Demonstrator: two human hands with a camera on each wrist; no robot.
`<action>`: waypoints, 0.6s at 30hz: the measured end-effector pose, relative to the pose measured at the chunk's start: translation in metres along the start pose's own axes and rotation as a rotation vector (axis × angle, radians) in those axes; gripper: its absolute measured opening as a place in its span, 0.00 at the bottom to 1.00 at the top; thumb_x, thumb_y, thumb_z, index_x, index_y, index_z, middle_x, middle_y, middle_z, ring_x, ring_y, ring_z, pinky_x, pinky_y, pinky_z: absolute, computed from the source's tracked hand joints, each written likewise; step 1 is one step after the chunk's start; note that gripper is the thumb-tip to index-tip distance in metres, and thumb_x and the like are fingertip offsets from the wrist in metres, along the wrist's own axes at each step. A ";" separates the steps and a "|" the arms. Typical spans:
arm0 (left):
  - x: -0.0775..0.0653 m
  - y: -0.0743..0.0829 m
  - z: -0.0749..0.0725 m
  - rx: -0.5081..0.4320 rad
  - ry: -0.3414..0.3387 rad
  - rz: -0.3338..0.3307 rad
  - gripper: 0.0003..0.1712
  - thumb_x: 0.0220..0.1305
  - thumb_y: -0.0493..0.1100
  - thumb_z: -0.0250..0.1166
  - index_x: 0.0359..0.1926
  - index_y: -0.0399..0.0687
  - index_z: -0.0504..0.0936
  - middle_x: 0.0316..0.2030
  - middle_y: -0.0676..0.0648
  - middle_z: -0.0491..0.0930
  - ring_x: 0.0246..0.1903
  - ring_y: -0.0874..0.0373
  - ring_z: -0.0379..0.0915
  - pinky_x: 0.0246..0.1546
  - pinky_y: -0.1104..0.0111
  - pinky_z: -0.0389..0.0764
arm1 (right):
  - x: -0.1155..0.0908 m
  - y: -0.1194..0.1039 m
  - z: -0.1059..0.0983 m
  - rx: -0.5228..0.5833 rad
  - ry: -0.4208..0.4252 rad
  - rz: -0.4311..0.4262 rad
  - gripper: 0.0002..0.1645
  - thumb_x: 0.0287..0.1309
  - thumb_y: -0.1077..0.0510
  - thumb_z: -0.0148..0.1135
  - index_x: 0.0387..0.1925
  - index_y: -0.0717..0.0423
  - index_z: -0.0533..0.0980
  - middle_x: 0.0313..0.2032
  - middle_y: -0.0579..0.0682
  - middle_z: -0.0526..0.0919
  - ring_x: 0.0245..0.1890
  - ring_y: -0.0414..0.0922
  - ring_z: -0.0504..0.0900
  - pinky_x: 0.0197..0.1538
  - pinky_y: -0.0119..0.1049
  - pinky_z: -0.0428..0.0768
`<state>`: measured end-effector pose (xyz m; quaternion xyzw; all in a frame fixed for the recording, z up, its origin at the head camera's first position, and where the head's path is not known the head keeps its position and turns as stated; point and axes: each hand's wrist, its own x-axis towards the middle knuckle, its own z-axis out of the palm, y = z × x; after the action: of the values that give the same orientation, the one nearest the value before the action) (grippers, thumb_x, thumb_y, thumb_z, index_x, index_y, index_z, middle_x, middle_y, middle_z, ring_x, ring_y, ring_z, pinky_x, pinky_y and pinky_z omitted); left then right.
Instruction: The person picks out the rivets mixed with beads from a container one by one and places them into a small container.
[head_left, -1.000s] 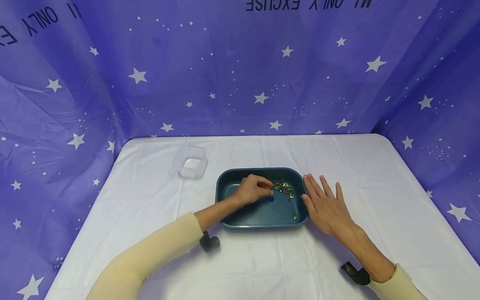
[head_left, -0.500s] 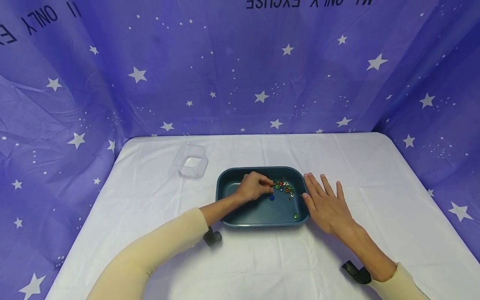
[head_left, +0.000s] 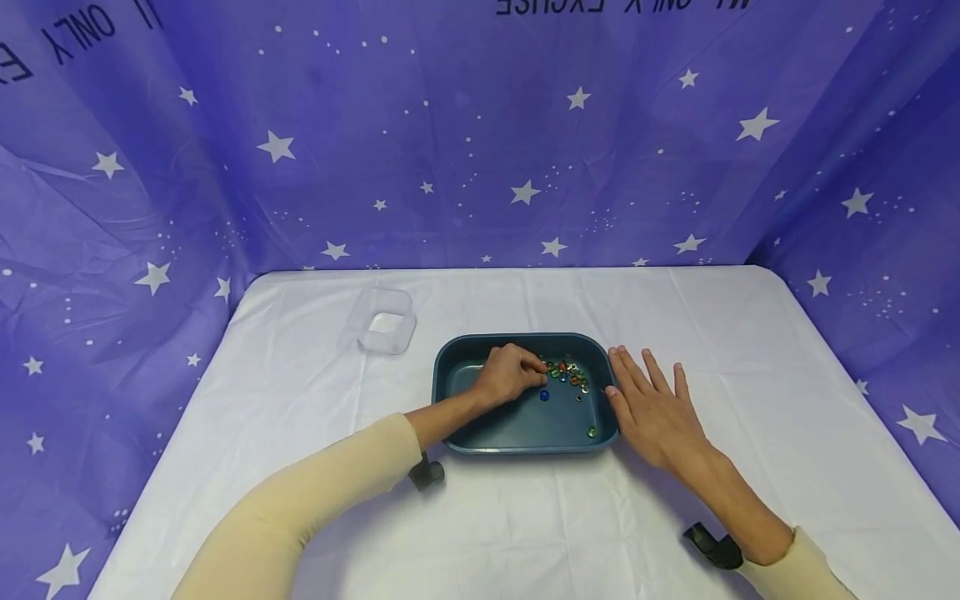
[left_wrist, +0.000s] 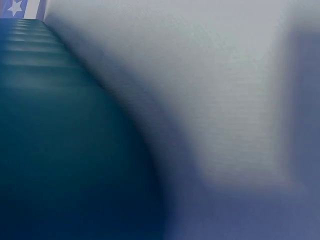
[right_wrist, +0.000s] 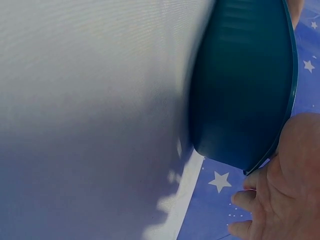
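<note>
My left hand reaches into a dark teal rectangular tray, its thumb and forefinger brought close together at the left edge of a cluster of small colourful shiny beads. Whether a bead is between those fingertips is too small to see. A blue bead lies just below them, and a green bead sits alone near the front right corner. My right hand, fingers straight and spread, rests against the tray's right end. In the right wrist view, that hand touches the tray rim. The left wrist view shows only the tray's outer wall.
A clear plastic container stands behind the tray to the left, on the white tablecloth. Purple cloth with white stars hangs along the back and sides. Black wrist devices sit under the forearms.
The left thumb and forefinger have drawn slightly closer together beside the beads, and the left forearm has shifted a little to the right. My right hand stays at the tray's end.
</note>
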<state>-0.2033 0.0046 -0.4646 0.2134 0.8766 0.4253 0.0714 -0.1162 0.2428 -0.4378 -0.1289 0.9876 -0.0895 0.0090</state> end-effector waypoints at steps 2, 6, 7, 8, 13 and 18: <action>0.000 0.000 0.001 0.011 0.003 -0.007 0.06 0.59 0.37 0.74 0.38 0.42 0.91 0.30 0.51 0.87 0.29 0.65 0.82 0.30 0.75 0.78 | 0.000 0.000 0.000 0.002 -0.003 0.001 0.36 0.79 0.44 0.33 0.78 0.58 0.47 0.77 0.58 0.50 0.75 0.63 0.43 0.69 0.67 0.34; -0.002 0.000 0.002 0.027 0.017 0.002 0.05 0.59 0.37 0.74 0.37 0.43 0.91 0.29 0.51 0.87 0.28 0.65 0.81 0.29 0.75 0.78 | 0.000 0.000 0.000 0.005 -0.004 0.001 0.36 0.80 0.44 0.32 0.79 0.58 0.47 0.77 0.58 0.50 0.76 0.62 0.42 0.69 0.67 0.34; -0.002 0.000 0.002 0.029 0.019 0.007 0.05 0.59 0.37 0.74 0.37 0.42 0.91 0.29 0.51 0.87 0.28 0.65 0.81 0.29 0.75 0.78 | 0.000 0.000 0.000 0.006 -0.003 0.000 0.36 0.80 0.44 0.32 0.78 0.58 0.47 0.77 0.58 0.50 0.76 0.62 0.42 0.69 0.67 0.34; -0.002 0.000 0.002 0.031 0.022 0.012 0.05 0.59 0.37 0.74 0.37 0.42 0.91 0.29 0.51 0.87 0.28 0.65 0.81 0.29 0.75 0.78 | 0.000 0.000 0.000 0.005 -0.002 -0.001 0.36 0.80 0.44 0.32 0.78 0.58 0.47 0.77 0.58 0.50 0.76 0.62 0.42 0.69 0.68 0.35; -0.003 0.000 0.002 0.047 0.025 0.025 0.04 0.60 0.38 0.74 0.36 0.43 0.91 0.29 0.51 0.87 0.27 0.66 0.80 0.29 0.75 0.78 | 0.000 -0.001 0.000 0.005 -0.001 -0.002 0.36 0.80 0.44 0.33 0.78 0.58 0.48 0.77 0.58 0.51 0.75 0.63 0.43 0.69 0.67 0.34; -0.002 0.000 0.004 0.061 0.025 0.025 0.03 0.60 0.38 0.74 0.35 0.44 0.91 0.28 0.51 0.87 0.26 0.66 0.80 0.29 0.75 0.77 | 0.000 -0.001 -0.001 0.002 -0.005 -0.002 0.36 0.80 0.44 0.32 0.78 0.58 0.47 0.77 0.58 0.50 0.76 0.62 0.42 0.69 0.67 0.34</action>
<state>-0.2009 0.0062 -0.4672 0.2210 0.8874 0.4017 0.0485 -0.1160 0.2422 -0.4368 -0.1303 0.9873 -0.0901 0.0117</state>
